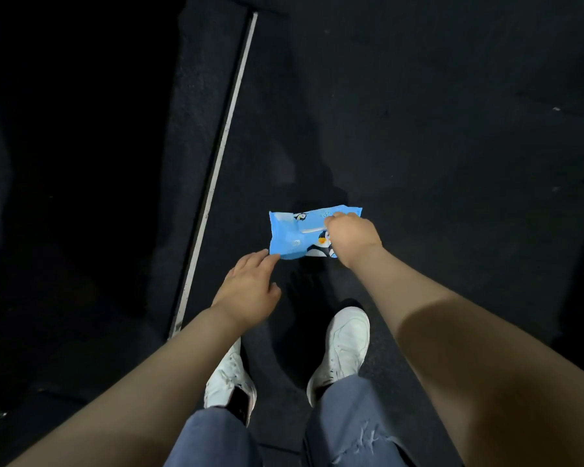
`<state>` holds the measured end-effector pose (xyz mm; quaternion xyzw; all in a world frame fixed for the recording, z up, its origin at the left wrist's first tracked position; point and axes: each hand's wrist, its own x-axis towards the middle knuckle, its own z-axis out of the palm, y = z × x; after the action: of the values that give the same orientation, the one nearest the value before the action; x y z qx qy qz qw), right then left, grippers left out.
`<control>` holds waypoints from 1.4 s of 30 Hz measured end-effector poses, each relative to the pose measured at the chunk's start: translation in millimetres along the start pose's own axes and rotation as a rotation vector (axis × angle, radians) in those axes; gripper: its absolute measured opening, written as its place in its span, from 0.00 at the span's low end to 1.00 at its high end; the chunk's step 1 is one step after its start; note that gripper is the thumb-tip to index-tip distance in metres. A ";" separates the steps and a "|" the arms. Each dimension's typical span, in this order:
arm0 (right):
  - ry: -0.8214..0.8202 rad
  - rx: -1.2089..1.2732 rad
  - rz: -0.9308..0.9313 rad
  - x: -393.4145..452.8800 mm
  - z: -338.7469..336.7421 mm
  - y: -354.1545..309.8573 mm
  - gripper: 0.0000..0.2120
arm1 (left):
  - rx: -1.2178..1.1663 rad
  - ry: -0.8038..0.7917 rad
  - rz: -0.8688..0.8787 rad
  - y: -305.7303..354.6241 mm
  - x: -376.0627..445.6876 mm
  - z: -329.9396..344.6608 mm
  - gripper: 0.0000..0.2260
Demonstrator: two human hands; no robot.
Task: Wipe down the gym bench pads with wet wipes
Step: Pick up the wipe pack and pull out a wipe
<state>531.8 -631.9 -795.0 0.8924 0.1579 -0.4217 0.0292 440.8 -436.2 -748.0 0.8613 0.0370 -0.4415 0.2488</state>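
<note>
Wipes pack [295, 235] lies sideways on the floor [452, 163]; right hand [349, 239] grips its right end, left hand [250, 291] open, touching the near-left corner.

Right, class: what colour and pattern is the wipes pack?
Light blue with cartoon penguins, seen best in the head view: the pack.

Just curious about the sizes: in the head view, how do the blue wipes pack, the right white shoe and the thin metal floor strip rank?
1. Thin metal floor strip, longest.
2. Blue penguin-print wipes pack and right white shoe look alike; the shoe is partly hidden.
</note>
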 end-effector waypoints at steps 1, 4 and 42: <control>0.004 -0.006 -0.007 -6.4 -8.4 -0.7 0.17 | -0.023 0.006 -0.005 4.3 -4.3 -6.0 0.27; 0.051 -0.006 -0.027 -30.7 -39.7 -4.4 0.17 | -0.156 0.067 -0.051 21.4 -18.4 -31.9 0.26; 0.882 0.637 -0.237 -625.4 -464.7 -39.5 0.16 | -1.264 0.359 0.436 373.9 -488.0 -345.1 0.23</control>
<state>493.4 -669.2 -16.7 0.9253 0.1191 -0.0357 -0.3584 506.5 -527.5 -52.0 0.5985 0.1539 -0.1255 0.7761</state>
